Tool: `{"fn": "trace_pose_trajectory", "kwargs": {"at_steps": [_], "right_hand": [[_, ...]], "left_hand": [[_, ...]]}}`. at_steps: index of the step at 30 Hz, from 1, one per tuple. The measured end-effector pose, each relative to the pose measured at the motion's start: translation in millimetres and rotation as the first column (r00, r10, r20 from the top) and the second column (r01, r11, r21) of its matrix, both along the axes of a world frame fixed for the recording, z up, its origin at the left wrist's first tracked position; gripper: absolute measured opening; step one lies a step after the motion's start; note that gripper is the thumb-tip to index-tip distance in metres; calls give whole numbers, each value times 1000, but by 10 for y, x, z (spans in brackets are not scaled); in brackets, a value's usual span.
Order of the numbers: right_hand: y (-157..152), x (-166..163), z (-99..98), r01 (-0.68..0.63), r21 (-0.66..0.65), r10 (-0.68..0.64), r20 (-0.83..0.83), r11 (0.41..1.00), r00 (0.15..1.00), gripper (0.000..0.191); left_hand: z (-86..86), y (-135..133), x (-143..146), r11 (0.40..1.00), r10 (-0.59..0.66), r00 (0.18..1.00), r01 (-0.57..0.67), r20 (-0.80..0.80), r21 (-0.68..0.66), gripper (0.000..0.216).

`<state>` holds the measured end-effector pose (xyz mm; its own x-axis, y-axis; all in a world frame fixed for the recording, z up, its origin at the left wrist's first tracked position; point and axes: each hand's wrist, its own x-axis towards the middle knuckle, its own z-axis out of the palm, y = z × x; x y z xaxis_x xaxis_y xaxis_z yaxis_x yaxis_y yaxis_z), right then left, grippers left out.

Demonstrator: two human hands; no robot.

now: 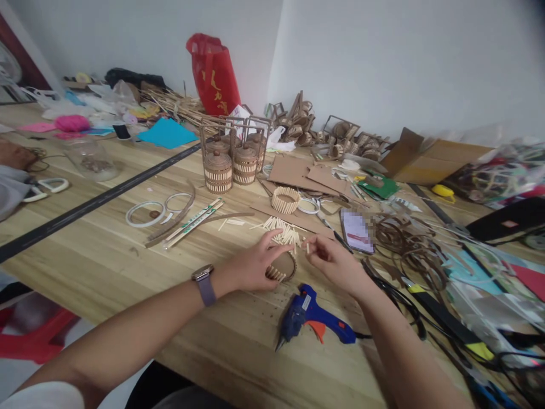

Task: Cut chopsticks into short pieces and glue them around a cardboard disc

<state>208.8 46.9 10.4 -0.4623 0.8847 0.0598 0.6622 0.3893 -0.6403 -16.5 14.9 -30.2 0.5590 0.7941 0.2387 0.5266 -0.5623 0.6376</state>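
My left hand [254, 264] curls around a round brown cardboard base [286, 264] with short pale wooden sticks along part of its edge, gripping it at the left side. My right hand [330, 258] is just to the right of the base, thumb and forefinger pinched on a short wooden stick [308, 248]. Beyond both hands lies a loose pile of short sticks [284, 230]. A blue hot glue gun [313, 315] rests on its side in front of my hands, its nozzle toward me. Behind the pile stands a ring of sticks [285, 200].
Lidded stick baskets [218, 170] with tall handles stand farther back. A phone [357, 232], brown strip coils [404, 244] and a cutter [451, 318] lie to the right. Tape rolls [145, 215] and packaged chopsticks [196, 222] are on the left. Another person's sleeve [11, 190] shows at far left.
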Motion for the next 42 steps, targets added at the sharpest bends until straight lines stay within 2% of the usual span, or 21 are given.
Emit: {"fn": "trace_pose_trajectory", "kwargs": {"at_steps": [3,6,10,23,32,42], "right_hand": [[-153,-99,64,-112,-197,98,-77,974,992,8],[-235,-181,93,-126,-268,132,1,955,991,6],[-264,-225,53,-141,-198,165,112,970,980,5],[-316,-327,36,-153,-90,170,223,984,960,10],[-370,-368,56,-166,-4,151,441,986,885,6],[-352,-319,-18,-213,32,185,384,976,904,7]], "left_hand": [[-7,2,0,1000,1,1000,-1,-4,7,81],[-18,8,0,1000,-2,1000,2,-4,19,80],[-28,16,-5,999,-5,1000,6,-14,41,80],[-20,18,-11,999,-10,1000,11,-18,39,81],[-28,33,-25,998,-34,999,35,-20,44,85],[-86,73,-52,996,-62,998,63,-7,67,92]]}}
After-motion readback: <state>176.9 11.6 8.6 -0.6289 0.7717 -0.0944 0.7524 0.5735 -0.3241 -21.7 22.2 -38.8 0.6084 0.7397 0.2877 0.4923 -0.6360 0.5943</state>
